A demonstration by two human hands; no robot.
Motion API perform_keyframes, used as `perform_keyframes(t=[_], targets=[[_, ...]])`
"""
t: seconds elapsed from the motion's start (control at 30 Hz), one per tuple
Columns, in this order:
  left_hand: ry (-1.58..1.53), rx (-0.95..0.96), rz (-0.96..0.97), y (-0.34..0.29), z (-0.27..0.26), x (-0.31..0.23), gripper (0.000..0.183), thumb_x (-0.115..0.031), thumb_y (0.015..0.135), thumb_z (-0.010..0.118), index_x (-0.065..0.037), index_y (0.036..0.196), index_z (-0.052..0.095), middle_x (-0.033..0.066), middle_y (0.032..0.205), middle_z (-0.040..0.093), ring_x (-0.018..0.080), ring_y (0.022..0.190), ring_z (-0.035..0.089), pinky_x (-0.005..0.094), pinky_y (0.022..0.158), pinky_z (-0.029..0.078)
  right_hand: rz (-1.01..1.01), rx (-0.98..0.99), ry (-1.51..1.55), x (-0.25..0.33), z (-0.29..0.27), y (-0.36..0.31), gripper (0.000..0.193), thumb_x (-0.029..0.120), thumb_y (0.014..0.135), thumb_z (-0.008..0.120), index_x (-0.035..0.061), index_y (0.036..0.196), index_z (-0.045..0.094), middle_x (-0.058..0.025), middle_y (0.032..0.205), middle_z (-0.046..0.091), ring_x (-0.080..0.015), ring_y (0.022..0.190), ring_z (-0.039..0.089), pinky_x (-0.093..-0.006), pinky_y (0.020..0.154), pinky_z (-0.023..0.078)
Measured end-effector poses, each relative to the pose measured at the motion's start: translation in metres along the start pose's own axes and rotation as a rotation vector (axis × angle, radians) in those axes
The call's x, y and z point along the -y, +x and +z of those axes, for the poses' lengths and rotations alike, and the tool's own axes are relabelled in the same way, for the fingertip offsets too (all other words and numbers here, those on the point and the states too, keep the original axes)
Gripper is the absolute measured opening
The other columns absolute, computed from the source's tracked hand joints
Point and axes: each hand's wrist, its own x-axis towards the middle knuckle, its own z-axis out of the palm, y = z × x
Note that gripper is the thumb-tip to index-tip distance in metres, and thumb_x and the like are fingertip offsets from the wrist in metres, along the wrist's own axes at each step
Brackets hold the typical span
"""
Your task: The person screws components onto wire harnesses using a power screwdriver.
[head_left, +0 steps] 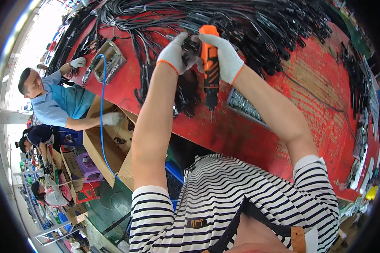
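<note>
My right hand (228, 59), in a white glove with an orange cuff, is wrapped round an orange and black power screwdriver (211, 74). Its thin bit points toward the table's near edge. Close beside it, my left hand (173, 55), gloved the same way, has its fingers bent round a small dark part that blur and the fingers mostly hide. Below the left hand, black parts with cables (185, 95) lie on the red table (240, 135). A tray of small metal screws (245, 105) sits under my right forearm.
Bundled black cables with fittings (257, 38) heap across the table's far side. A tool tray (109, 63) and blue hose (103, 109) are at left, near an open cardboard box (99, 139). A co-worker (57, 101) in blue reaches into that box. More black parts (354, 80) lie at right.
</note>
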Motion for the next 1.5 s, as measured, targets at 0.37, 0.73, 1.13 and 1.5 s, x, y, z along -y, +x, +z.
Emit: perform_keyframes(t=[0.37,0.73,1.13,1.5], targets=[[-0.489,0.066,0.148,-0.002,0.010,0.028,0.024,-0.026,0.099,0.066,-0.004,0.106,0.061,0.0098,0.096,0.070,0.0263,0.083,0.068,0.0355,0.062,0.058,-0.107,0.117,-0.164,0.019,-0.002,-0.051,0.030,0.034,0.088,0.078,0.0075,0.099,0.067,-0.0054,0.077,0.070,-0.0173,0.056,0.064,-0.0302,0.053,0.052],[-0.801,0.214,0.152,-0.020,0.039,0.093,0.017,-0.016,0.099,0.068,-0.004,0.094,0.056,0.0054,0.080,0.057,0.0145,0.064,0.053,0.0251,0.055,0.048,-0.855,-0.138,-0.290,0.064,-0.048,-0.122,0.035,0.017,0.100,0.065,0.0052,0.130,0.052,-0.0121,0.091,0.067,-0.0205,0.066,0.067,-0.0330,0.058,0.056],[-0.805,0.244,0.119,-0.018,0.019,0.125,0.037,-0.036,0.102,0.068,-0.001,0.096,0.056,0.0036,0.080,0.050,0.0129,0.064,0.046,0.0259,0.055,0.038,-0.802,0.229,0.156,0.045,-0.074,-0.070,0.038,0.020,0.100,0.063,0.0049,0.132,0.048,-0.0143,0.091,0.067,-0.0217,0.066,0.065,-0.0348,0.060,0.054],[-0.831,0.276,0.113,-0.012,0.014,0.128,0.037,-0.035,0.101,0.069,0.000,0.098,0.056,0.0058,0.084,0.053,0.0151,0.067,0.048,0.0279,0.056,0.039,-0.674,0.142,0.187,0.047,-0.072,-0.072,0.036,0.024,0.101,0.064,0.0076,0.130,0.050,-0.0133,0.089,0.066,-0.0215,0.066,0.065,-0.0354,0.059,0.055]])
